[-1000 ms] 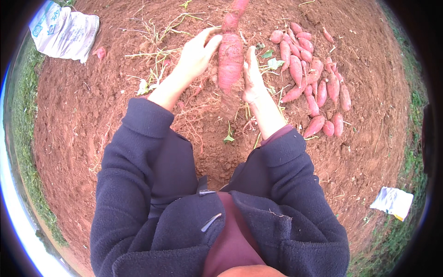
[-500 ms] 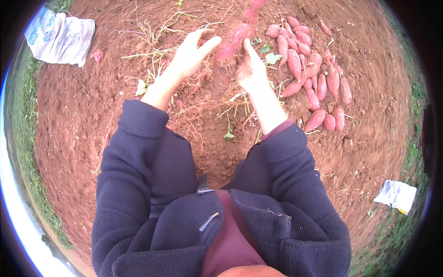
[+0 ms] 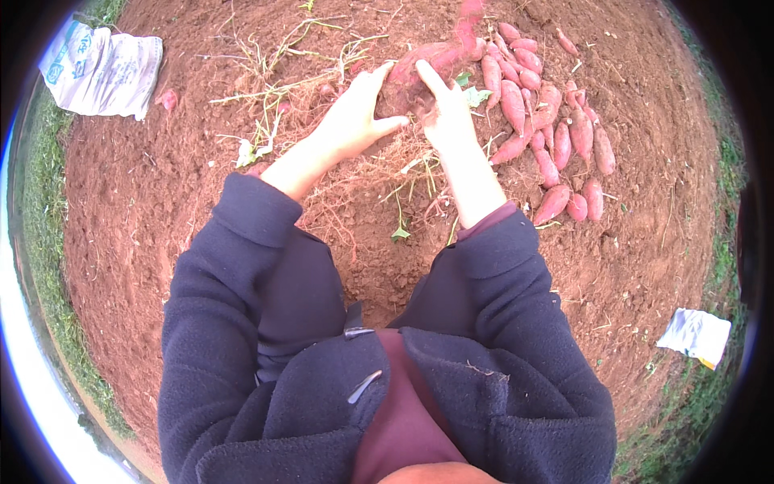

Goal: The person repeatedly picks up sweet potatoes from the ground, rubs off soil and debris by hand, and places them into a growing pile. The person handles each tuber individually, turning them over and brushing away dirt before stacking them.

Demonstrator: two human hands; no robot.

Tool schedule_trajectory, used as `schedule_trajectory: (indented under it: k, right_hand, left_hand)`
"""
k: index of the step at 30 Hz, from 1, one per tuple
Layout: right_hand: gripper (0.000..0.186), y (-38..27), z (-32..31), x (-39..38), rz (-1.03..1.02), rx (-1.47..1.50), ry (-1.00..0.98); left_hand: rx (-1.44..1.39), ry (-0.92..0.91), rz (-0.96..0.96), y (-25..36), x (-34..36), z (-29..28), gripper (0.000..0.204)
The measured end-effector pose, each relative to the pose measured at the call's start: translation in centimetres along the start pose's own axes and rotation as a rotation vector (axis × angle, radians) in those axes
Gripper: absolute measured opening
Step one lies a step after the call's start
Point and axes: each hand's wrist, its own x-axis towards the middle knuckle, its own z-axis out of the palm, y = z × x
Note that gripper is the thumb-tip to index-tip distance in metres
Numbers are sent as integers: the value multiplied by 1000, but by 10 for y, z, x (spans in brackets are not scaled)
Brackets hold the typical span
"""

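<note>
A long, pinkish-red sweet potato [image 3: 439,55] lies between my hands beyond my knees, its lower end brown with soil. It looks smeared, and a reddish stretch continues from it to the upper edge; whether that is one root or several, I cannot tell. My left hand [image 3: 352,113] curves against its left side, thumb spread from the fingers, fingertips partly hidden. From the right, my right hand [image 3: 447,109] grips it with the thumb laid across; its other fingers are mostly hidden. Thin roots [image 3: 343,181] and pulled vines [image 3: 274,89] lie on the soil below and left.
A pile of sweet potatoes [image 3: 544,121] rests on the reddish-brown soil [image 3: 645,226] to the right of my hands. A whitish sack [image 3: 109,73] lies at the far left, and a smaller white bag [image 3: 695,335] at the right. Grass [image 3: 48,242] borders the soil.
The sweet potato has shifted right and tilted. My left hand has moved right and down, closing in on it. My right hand has turned, its thumb now across the sweet potato.
</note>
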Motion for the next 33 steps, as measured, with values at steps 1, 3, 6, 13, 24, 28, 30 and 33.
schedule_trajectory:
  k: [1, 3, 6, 13, 24, 28, 30, 33]
  right_hand:
    - [42, -2, 1, -1, -21, -14, 0]
    - [43, -9, 0, -2, -5, -46, 1]
    - [44, -13, -2, -3, 23, -59, 3]
    - [30, -7, -4, 1, 60, 3, -15]
    - [24, -7, -13, 8, 36, 81, -44]
    - [23, -9, -12, 9, 17, 109, -37]
    - [24, -11, -11, 9, 60, 164, -57]
    - [25, -14, -9, 10, 63, 245, -114]
  left_hand:
    - [-30, -16, 2, 1, 0, -3, 83]
    - [-73, -40, -2, 3, 1, -8, 78]
    - [-113, -42, -23, 6, 3, -12, 68]
    - [-234, 141, -151, -10, 8, -9, 39]
    - [-178, -137, -278, -10, 7, -22, 48]
    - [-175, -109, -186, -9, 7, -15, 46]
    - [-71, 51, 39, -11, 8, -14, 40]
    - [-308, 70, -244, -14, 7, -14, 41]
